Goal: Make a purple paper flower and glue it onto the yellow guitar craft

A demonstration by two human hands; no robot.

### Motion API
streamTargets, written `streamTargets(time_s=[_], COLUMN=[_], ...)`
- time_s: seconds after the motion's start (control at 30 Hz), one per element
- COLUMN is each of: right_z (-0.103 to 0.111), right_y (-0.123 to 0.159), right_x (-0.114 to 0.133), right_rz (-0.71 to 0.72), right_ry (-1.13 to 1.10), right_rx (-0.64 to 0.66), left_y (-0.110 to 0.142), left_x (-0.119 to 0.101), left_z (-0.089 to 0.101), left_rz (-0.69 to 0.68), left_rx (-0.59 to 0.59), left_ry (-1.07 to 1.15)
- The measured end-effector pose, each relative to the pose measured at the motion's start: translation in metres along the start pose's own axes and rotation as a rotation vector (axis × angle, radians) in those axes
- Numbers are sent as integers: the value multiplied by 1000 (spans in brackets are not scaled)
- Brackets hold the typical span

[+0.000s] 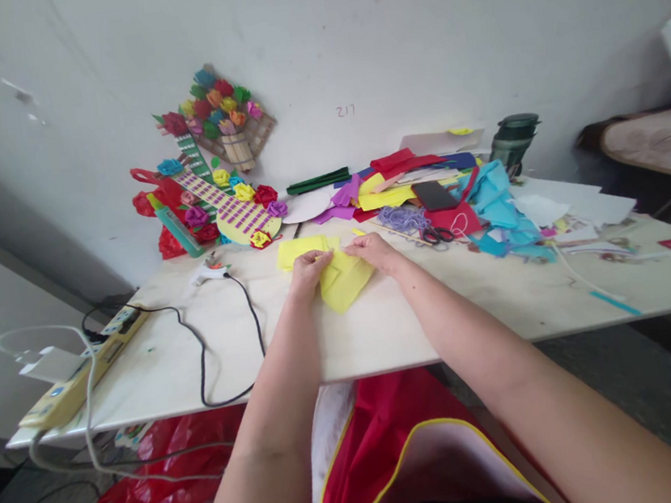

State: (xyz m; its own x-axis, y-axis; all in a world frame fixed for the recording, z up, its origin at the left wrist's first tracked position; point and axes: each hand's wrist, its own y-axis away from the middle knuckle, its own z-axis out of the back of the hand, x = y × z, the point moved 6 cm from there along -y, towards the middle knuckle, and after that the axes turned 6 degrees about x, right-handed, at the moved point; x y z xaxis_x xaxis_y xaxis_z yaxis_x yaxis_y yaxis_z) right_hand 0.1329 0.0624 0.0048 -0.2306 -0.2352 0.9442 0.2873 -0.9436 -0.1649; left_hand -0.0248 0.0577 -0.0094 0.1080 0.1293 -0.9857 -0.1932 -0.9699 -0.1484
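Between my hands is a thin sheet of yellow crepe paper (pixel 345 284), its lower part hanging in a loose fold over the table. My left hand (pixel 311 266) is closed in a pinch on the sheet's left side. My right hand (pixel 372 252) pinches its upper right edge with thumb and fingers. A folded piece of yellow paper (pixel 294 252) lies on the table just behind my left hand. The fingertips partly cover the edges of the sheet.
A glue gun (pixel 209 273) with a black cord lies left, near a power strip (pixel 86 368). Paper-flower crafts (pixel 244 205) lean at the back wall. Right of my hands are scissors (pixel 437 236), purple yarn (pixel 403 219), a phone (pixel 434 196), coloured paper (pixel 494 198) and a dark bottle (pixel 513 145).
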Motion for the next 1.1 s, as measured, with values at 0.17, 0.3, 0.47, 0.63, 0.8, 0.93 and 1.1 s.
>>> streamTargets(time_s=[0.17, 0.3, 0.47, 0.63, 0.8, 0.93, 1.1], right_z=[-2, -1, 1, 1, 1, 1, 3], right_y=[1, 2, 2, 0, -1, -1, -2], right_x=[0, 0, 1, 0, -2, -2, -3], right_rz=[3, 5, 12, 13, 11, 1, 9], right_ry=[-103, -105, -90, -101, -97, -97, -132], right_rx=[11, 10, -18, -29, -46, -59, -66], left_y=[-2, -2, -2, -5, -7, -8, -9], left_x=[5, 4, 4, 8, 10, 10, 9], left_z=[2, 3, 1, 5, 7, 7, 9], left_rz=[27, 14, 28, 29, 20, 19, 8], left_rx=[-2, -41, -37, -55, -73, -77, -117], left_ry=[-51, -46, -39, -83, -95, -85, -115])
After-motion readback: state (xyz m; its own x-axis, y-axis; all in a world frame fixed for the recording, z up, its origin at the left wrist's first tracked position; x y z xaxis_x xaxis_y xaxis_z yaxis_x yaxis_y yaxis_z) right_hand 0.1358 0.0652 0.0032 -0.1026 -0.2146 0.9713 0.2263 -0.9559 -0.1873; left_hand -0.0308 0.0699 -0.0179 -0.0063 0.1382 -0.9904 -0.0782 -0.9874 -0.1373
